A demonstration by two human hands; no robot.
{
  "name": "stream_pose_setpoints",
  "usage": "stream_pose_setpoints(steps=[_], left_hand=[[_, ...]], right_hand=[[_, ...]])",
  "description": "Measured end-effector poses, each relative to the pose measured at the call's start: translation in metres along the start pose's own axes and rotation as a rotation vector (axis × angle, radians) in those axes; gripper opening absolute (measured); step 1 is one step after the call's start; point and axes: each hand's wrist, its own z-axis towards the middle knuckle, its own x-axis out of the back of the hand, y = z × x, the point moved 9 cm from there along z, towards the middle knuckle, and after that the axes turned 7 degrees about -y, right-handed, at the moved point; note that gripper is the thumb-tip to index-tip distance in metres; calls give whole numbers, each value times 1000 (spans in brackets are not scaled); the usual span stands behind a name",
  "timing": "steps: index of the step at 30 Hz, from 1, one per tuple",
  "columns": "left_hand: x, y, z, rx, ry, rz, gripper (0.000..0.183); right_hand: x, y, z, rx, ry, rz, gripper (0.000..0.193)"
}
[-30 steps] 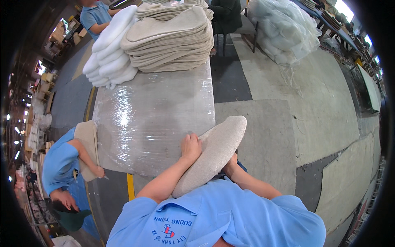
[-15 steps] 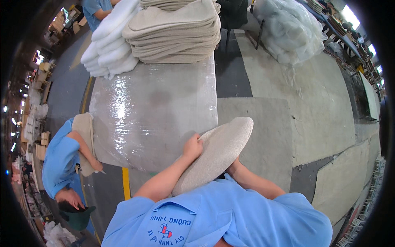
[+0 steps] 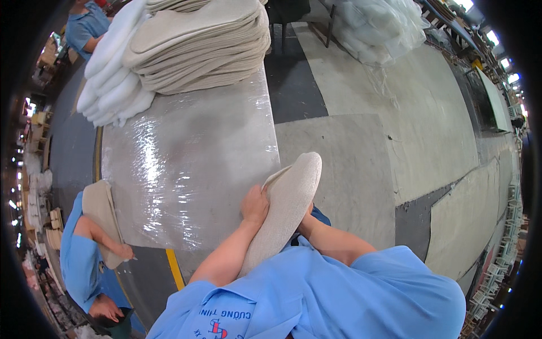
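Note:
A beige fabric cushion (image 3: 289,206) with a rounded outline is held on edge, slanting up and away from my chest. My left hand (image 3: 256,204) is closed on its left edge, where a slit or fold shows along the seam. My right hand (image 3: 307,220) grips the right side from behind, its fingers mostly hidden by the cushion. Just beyond lies a table (image 3: 197,152) covered in shiny clear film. On its far end stand a tall stack of similar beige cushions (image 3: 203,51) and a pile of white padding (image 3: 116,85).
At the left, a co-worker (image 3: 79,248) in blue holds another beige cushion (image 3: 101,220) against the table's side. A second person (image 3: 87,28) stands at the far left. A large clear plastic bag (image 3: 378,28) sits at the far right, beyond floor sheets (image 3: 350,164).
My view has turned, so the table and stacks sit further left and tilted. The cushion has swung steeper and shows narrower, with both hands still on it.

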Motion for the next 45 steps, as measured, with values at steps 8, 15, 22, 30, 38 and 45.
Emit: stream_pose_setpoints(steps=[8, 15, 22, 30, 38, 45], left_hand=[[-11, -2, 5, 107, -60, -68, 38], [-12, -9, -1, 91, 54, -17, 35], [-4, 0, 14, 83, 34, -28, 42], [-16, 5, 45, 226, -213, -30, 68], [-8, 30, 38, 46, 41, 123, 61], [-20, 46, 42, -72, 65, 124, 60]], right_hand=[[21, 4, 27, 22, 126, -209, 34], [23, 15, 1, -96, -11, -81, 35], [-16, 5, 7, -129, -189, -8, 41], [-62, -29, -50, -156, -126, 157, 50], [-3, -19, 25, 77, 39, -205, 49], [27, -25, 60, 307, 101, -634, 39]])
